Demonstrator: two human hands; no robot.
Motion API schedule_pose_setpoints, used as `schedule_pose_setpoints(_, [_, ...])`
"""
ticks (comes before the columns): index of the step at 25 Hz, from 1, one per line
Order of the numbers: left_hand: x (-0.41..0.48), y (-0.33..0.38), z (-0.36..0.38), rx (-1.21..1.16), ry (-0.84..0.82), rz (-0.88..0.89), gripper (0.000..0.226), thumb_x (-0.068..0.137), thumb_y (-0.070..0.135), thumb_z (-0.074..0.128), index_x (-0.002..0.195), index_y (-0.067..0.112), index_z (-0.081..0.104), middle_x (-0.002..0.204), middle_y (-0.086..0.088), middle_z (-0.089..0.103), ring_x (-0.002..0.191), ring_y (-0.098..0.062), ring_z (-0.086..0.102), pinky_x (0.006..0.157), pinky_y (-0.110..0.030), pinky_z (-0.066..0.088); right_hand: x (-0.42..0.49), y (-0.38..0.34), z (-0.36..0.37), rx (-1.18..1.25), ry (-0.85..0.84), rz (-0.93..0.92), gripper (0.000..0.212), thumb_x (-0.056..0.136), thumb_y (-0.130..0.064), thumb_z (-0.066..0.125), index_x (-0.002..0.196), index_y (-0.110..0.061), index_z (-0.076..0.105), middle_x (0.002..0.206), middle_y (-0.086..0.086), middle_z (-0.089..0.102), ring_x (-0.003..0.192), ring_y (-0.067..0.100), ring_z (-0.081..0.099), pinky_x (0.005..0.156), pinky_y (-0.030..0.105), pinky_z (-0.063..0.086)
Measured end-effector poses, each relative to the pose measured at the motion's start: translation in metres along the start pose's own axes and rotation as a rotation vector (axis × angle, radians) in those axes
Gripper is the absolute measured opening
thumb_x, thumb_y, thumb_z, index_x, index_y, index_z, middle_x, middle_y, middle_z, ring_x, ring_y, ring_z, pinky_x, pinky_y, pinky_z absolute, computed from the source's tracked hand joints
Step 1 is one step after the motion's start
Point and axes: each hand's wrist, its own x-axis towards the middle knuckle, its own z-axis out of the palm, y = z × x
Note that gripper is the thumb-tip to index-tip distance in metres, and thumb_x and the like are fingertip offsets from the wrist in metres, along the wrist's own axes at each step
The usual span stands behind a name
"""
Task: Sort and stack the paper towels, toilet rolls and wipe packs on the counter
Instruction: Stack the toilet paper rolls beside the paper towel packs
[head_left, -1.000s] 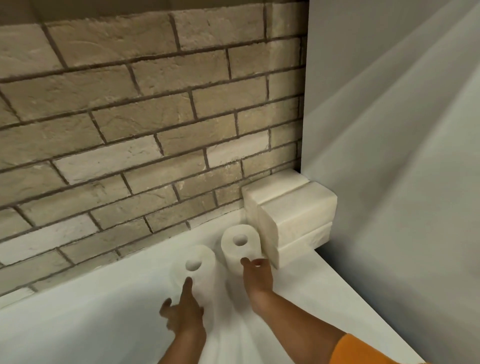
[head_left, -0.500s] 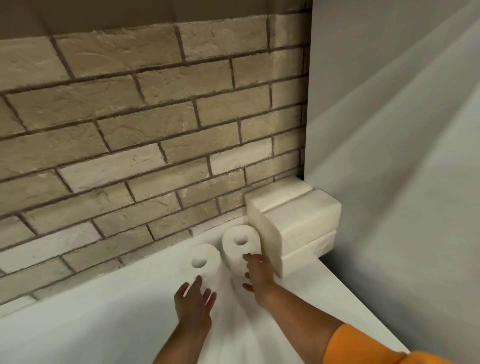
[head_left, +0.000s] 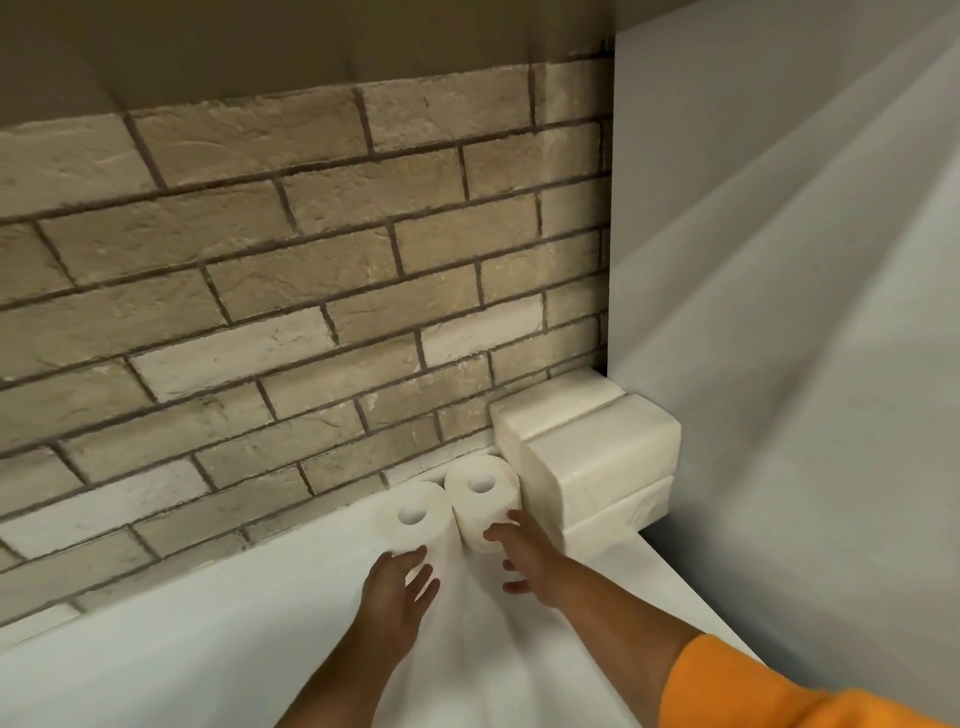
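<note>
Two white toilet rolls stand upright side by side on the white counter (head_left: 156, 649), close to the brick wall. My left hand (head_left: 397, 590) touches the front of the left roll (head_left: 415, 517) with straight fingers. My right hand (head_left: 522, 558) has its fingers spread against the front of the right roll (head_left: 483, 499). Right of that roll, white packs (head_left: 597, 457) are stacked in the corner, one on another, with a further pack behind them against the bricks.
A brick wall (head_left: 311, 291) runs along the back of the counter. A grey wall (head_left: 779, 312) closes the right side, and the counter's right edge falls away just past the stacked packs.
The left roll now stands closer to the right roll and the wall. My left hand has opened and moved forward against it. My right hand stays at the right roll.
</note>
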Motion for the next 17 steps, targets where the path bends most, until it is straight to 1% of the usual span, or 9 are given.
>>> schedule_pose_setpoints(2, [-0.006,-0.003,-0.008,0.062,0.034,0.016,0.035,0.092,-0.003,0.061,0.121,0.015,0.051,0.102,-0.009,0.066,0.113,-0.035,0.060,0.094,-0.046,0.050,-0.004,0.006,0.006,-0.038,0.027,-0.021,0.066,0.084,-0.035,0.062,0.147,-0.036,0.039,0.130,-0.002,0.053,0.105,0.019,0.055,0.071,0.033,0.056])
schedule_pose_setpoints(4, [-0.016,-0.001,-0.020,0.201,0.042,0.087,0.033,0.092,0.000,0.063,0.122,0.012,0.057,0.105,-0.011,0.069,0.106,-0.035,0.065,0.090,-0.044,0.053,-0.012,0.011,0.018,-0.117,0.013,-0.079,0.062,0.085,-0.031,0.058,0.146,-0.036,0.041,0.132,-0.003,0.055,0.103,0.016,0.054,0.081,0.033,0.054])
schedule_pose_setpoints(6, [-0.030,0.009,-0.034,0.383,-0.009,0.180,0.025,0.093,0.005,0.063,0.115,0.015,0.068,0.108,-0.010,0.074,0.103,-0.033,0.069,0.085,-0.041,0.055,-0.020,0.011,0.035,-0.228,-0.007,-0.185,0.065,0.082,-0.031,0.057,0.146,-0.033,0.046,0.136,-0.001,0.059,0.112,0.018,0.056,0.095,0.034,0.050])
schedule_pose_setpoints(8, [-0.043,0.030,-0.052,0.550,-0.056,0.271,0.024,0.093,0.004,0.062,0.109,0.018,0.072,0.106,-0.005,0.076,0.101,-0.030,0.071,0.083,-0.039,0.054,-0.034,0.002,0.057,-0.310,-0.019,-0.287,0.055,0.087,-0.026,0.060,0.141,-0.031,0.051,0.143,0.002,0.056,0.127,0.018,0.054,0.107,0.034,0.045])
schedule_pose_setpoints(9, [-0.050,0.041,-0.060,0.621,-0.081,0.313,0.025,0.093,0.003,0.061,0.107,0.019,0.073,0.104,-0.002,0.077,0.100,-0.028,0.071,0.081,-0.037,0.053,-0.042,-0.002,0.069,-0.334,-0.032,-0.324,0.050,0.090,-0.024,0.059,0.139,-0.031,0.053,0.144,0.002,0.055,0.131,0.017,0.053,0.109,0.034,0.043])
schedule_pose_setpoints(11, [-0.065,0.065,-0.081,0.731,-0.116,0.386,0.027,0.094,0.002,0.059,0.106,0.022,0.074,0.102,0.000,0.076,0.097,-0.025,0.072,0.079,-0.034,0.051,-0.059,-0.009,0.097,-0.380,-0.101,-0.378,0.045,0.093,-0.024,0.059,0.137,-0.031,0.054,0.142,0.000,0.053,0.128,0.015,0.053,0.107,0.032,0.044])
schedule_pose_setpoints(13, [-0.078,0.083,-0.111,0.820,-0.124,0.439,0.029,0.094,0.002,0.057,0.103,0.024,0.074,0.101,0.001,0.076,0.093,-0.021,0.071,0.078,-0.032,0.049,-0.077,-0.011,0.132,-0.438,-0.191,-0.394,0.043,0.094,-0.028,0.060,0.136,-0.034,0.055,0.140,-0.004,0.052,0.122,0.013,0.053,0.094,0.027,0.049])
schedule_pose_setpoints(15, [-0.090,0.095,-0.150,0.892,-0.077,0.484,0.030,0.094,0.005,0.059,0.098,0.030,0.075,0.098,0.003,0.076,0.086,-0.015,0.070,0.076,-0.028,0.050,-0.091,-0.007,0.171,-0.482,-0.263,-0.395,0.042,0.094,-0.029,0.061,0.135,-0.035,0.056,0.139,-0.005,0.051,0.116,0.012,0.054,0.078,0.022,0.049])
schedule_pose_setpoints(17, [-0.099,0.104,-0.196,0.976,-0.002,0.527,0.028,0.094,0.013,0.063,0.094,0.038,0.075,0.097,0.008,0.075,0.081,-0.011,0.069,0.073,-0.026,0.053,-0.104,-0.003,0.211,-0.497,-0.280,-0.395,0.040,0.094,-0.028,0.061,0.134,-0.033,0.058,0.139,-0.005,0.052,0.112,0.013,0.058,0.073,0.020,0.048])
